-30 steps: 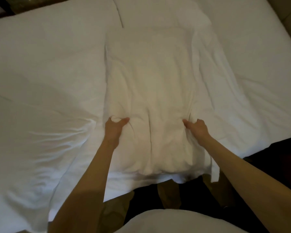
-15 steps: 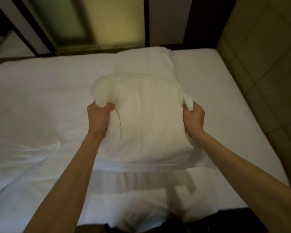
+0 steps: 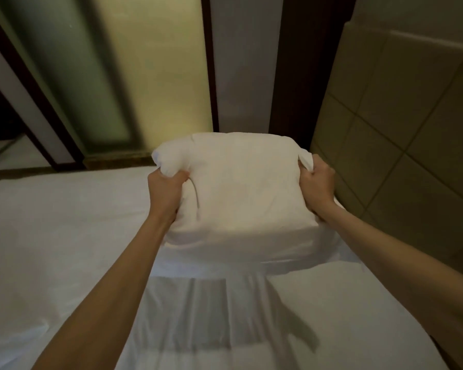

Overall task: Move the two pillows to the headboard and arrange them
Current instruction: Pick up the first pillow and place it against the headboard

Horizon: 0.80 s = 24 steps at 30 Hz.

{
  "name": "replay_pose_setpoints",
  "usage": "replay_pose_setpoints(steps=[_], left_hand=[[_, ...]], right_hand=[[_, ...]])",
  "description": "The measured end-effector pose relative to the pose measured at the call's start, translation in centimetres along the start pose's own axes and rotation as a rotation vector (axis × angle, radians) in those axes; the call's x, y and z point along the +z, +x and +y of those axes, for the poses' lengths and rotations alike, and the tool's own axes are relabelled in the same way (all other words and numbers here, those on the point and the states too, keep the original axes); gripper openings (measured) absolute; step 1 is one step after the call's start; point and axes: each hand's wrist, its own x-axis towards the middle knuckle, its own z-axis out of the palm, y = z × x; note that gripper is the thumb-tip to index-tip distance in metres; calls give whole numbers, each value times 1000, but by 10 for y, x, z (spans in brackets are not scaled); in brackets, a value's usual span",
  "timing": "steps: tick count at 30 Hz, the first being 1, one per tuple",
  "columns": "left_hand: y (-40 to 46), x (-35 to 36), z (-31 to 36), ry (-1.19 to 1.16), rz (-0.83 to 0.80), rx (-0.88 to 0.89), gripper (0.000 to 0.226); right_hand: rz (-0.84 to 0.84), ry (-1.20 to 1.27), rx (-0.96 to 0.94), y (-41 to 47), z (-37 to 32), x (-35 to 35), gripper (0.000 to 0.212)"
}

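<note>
Left hand (image 3: 164, 188) fisted on bunched fabric at far-left corner of white pillow (image 3: 238, 188); deep crease running down from that grip. Right hand (image 3: 316, 182) clenched on far-right corner, small flap of cover pinched up between fingers (image 3: 309, 174). Both bare forearms stretched forward from near edge, left arm crossing lower left, right arm entering from lower right.

Pillow held up off bed (image 3: 51, 236), centre of view, slightly right of middle, tilted with far edge higher. Near edge sagging; loose pillowcase hem draped below it. Cannot tell whether that near hem touches the sheet. Shadow of pillow and arms cast on sheet directly beneath, near side.

Bed covered in white sheet, wrinkled at near left, smoother toward far left. Second pillow not visible as separate item.

Headboard (image 3: 398, 129) at right: padded panels, tan-olive, stitched into square sections, rising along right side of bed. Pillow's right corner and right hand near headboard, not clearly touching it.

Far side beyond bed: frosted glass panel (image 3: 96, 76) in dark frame at far left, lit yellowish wall strip beside it, dark vertical post (image 3: 294, 62) at centre-right. Low ledge along far edge of bed under the glass. Slight motion blur, dim warm light.
</note>
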Motion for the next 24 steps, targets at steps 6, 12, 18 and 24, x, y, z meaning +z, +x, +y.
replay_pose_setpoints(steps=[6, 12, 18, 24], left_hand=[[61, 64, 36, -120, -32, 83, 16], [116, 136, 50, -178, -50, 99, 23], [150, 214, 65, -241, -40, 190, 35], [170, 298, 50, -324, 7, 231, 29]], right_hand=[[144, -93, -98, 97, -13, -20, 18], [282, -183, -157, 182, -21, -37, 22], [386, -242, -218, 254, -17, -63, 24], [428, -296, -364, 329, -1, -94, 19]])
